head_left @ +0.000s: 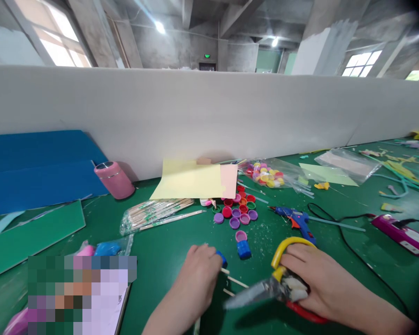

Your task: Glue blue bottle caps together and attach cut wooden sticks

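Observation:
My left hand (195, 274) is closed near the front of the green table (167, 251), pinching thin wooden sticks (234, 280) with a blue bottle cap (222, 257) at its fingertips. My right hand (317, 279) grips scissors (282, 279) with a yellow and red handle, their blades (246, 296) pointing left towards the sticks. A second blue cap (244, 249) and a pink cap (240, 236) lie just beyond the hands.
A heap of coloured caps (240, 207), a bag of sticks (153, 211), yellow paper (192, 181), a pink bottle (114, 180) and a blue glue gun (296, 219) lie ahead. A bag of caps (267, 174), a purple tool (403, 235) and its black cord (352, 251) sit right. Blue boards (38, 167) lean left.

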`<control>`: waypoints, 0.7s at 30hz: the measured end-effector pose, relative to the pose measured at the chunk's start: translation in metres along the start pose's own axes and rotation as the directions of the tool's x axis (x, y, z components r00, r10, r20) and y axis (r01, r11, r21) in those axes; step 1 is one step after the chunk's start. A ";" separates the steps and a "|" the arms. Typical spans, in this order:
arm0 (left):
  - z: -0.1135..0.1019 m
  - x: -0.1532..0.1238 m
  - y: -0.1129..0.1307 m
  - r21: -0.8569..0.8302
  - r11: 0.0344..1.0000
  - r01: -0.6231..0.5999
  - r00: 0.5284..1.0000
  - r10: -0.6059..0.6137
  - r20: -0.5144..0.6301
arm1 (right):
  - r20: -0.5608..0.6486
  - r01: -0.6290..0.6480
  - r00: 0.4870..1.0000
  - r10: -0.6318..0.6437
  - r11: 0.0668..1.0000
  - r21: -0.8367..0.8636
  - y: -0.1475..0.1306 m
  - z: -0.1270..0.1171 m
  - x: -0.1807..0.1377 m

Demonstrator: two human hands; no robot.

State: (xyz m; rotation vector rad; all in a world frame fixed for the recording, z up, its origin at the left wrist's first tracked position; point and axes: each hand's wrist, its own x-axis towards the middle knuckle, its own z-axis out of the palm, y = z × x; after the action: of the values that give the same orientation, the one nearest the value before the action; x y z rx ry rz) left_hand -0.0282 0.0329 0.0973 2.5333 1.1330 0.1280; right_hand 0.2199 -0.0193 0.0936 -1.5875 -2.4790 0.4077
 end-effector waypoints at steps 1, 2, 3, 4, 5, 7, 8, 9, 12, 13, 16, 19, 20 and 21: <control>0.000 -0.001 -0.003 -0.023 1.000 0.008 0.999 -0.009 -0.045 | 0.002 0.007 1.000 -0.008 1.000 0.018 -0.001 -0.001 -0.001; -0.001 -0.001 -0.007 -0.066 0.998 0.012 0.993 -0.019 -0.112 | 0.004 0.005 1.000 -0.005 0.999 0.033 -0.001 -0.002 -0.002; -0.002 -0.002 -0.010 -0.126 0.992 0.019 0.982 -0.042 -0.182 | -0.001 -0.010 1.000 0.010 0.999 0.042 -0.001 -0.002 -0.002; -0.002 -0.002 -0.013 -0.191 0.981 0.029 0.967 -0.076 -0.245 | -0.010 -0.032 0.999 0.032 0.999 0.044 0.000 -0.001 -0.003; -0.002 -0.003 -0.014 -0.264 0.964 0.039 0.947 -0.120 -0.297 | -0.018 -0.055 0.998 0.056 0.998 0.040 0.002 0.000 -0.003; -0.002 -0.002 -0.016 -0.398 0.915 0.063 0.910 -0.216 -0.354 | -0.033 -0.099 0.995 0.099 0.995 0.024 0.007 0.004 -0.004; -0.002 -0.002 -0.016 -0.450 0.890 0.074 0.895 -0.258 -0.363 | -0.036 -0.111 0.993 0.112 0.994 0.019 0.009 0.006 -0.005; -0.001 -0.001 -0.015 -0.488 0.869 0.082 0.886 -0.289 -0.364 | -0.034 -0.121 0.992 0.122 0.992 0.018 0.011 0.008 -0.005; 0.002 0.002 -0.010 -0.534 0.841 0.090 0.880 -0.318 -0.353 | -0.019 -0.135 0.991 0.135 0.991 0.020 0.013 0.011 -0.006; 0.003 0.003 -0.009 -0.534 0.840 0.093 0.880 -0.321 -0.351 | -0.015 -0.136 0.991 0.136 0.991 0.018 0.013 0.011 -0.007; 0.006 0.004 -0.010 -0.507 0.853 0.128 0.854 -0.355 -0.381 | -0.023 -0.164 0.986 0.164 0.986 0.018 0.013 0.011 -0.008; 0.005 0.002 -0.018 -0.459 0.869 0.182 0.823 -0.390 -0.412 | -0.054 -0.260 0.963 0.263 0.964 0.057 0.017 0.016 -0.012; 0.004 0.002 -0.022 -0.448 0.872 0.196 0.824 -0.394 -0.406 | -0.064 -0.306 0.948 0.311 0.949 0.075 0.019 0.019 -0.014; 0.003 0.001 -0.025 -0.439 0.874 0.209 0.829 -0.396 -0.394 | -0.068 -0.355 0.930 0.362 0.930 0.093 0.021 0.022 -0.016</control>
State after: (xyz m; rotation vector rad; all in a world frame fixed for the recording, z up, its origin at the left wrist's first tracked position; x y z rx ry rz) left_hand -0.0445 0.0482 0.0856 1.9855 1.5119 0.8400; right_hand 0.2386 -0.0284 0.0659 -1.9840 -2.0802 0.4688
